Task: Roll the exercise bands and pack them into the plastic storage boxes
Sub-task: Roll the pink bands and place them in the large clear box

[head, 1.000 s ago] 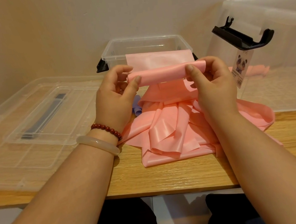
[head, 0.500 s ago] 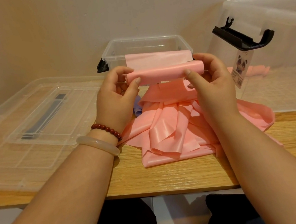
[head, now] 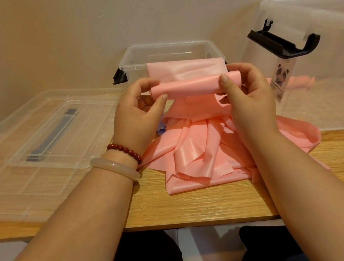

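Pink band roll is partly wound, held in the air above the table. Left hand pinches its left end and right hand its right end, thumbs in front and fingers curled behind. Most of this band is unrolled: the loose pink heap lies under the hands, touching the table. A scrap of purple band peeks out beside the heap, not rolled. Small clear box just behind the roll looks empty. Large clear box at right holds one pink bundle, likely packed. Box lid lies at left. Early stage, I'd say.
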